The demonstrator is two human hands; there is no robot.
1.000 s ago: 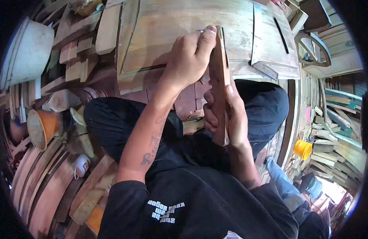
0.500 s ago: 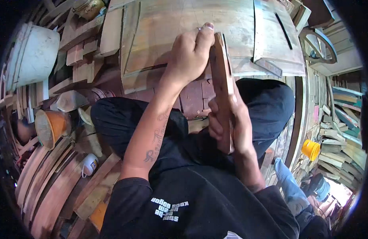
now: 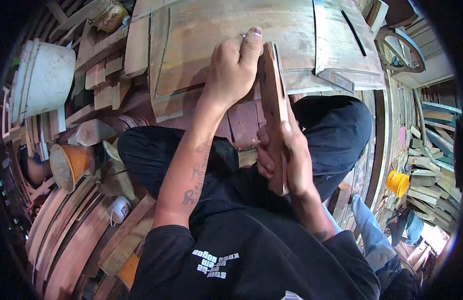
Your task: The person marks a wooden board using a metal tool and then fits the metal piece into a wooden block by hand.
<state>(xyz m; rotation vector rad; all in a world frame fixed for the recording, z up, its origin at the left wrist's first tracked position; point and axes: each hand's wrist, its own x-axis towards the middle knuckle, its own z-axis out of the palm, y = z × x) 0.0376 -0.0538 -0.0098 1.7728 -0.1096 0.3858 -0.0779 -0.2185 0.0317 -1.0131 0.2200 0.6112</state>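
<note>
Left hand (image 3: 234,67) clenched, thumb forward, contents hidden, right hand (image 3: 297,159) grasping a wooden piece (image 3: 272,97) near its lower end

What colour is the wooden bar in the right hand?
Brown: the wooden bar shows best in the head view, the only one.

The right hand (image 3: 297,162) wraps around a plank (image 3: 273,102), whose far end reaches just beside the left hand (image 3: 234,70). Ahead of both I see the surface (image 3: 201,40), a metal square (image 3: 337,80) at its near edge, right of the left hand. Well left of that hand stands a tub (image 3: 47,80); closer to the body, a bucket (image 3: 80,161), then a mug (image 3: 120,210) near boards (image 3: 84,237). Well right of the right hand, a pail (image 3: 397,183) sits beside stacked offcuts (image 3: 425,192).
</note>
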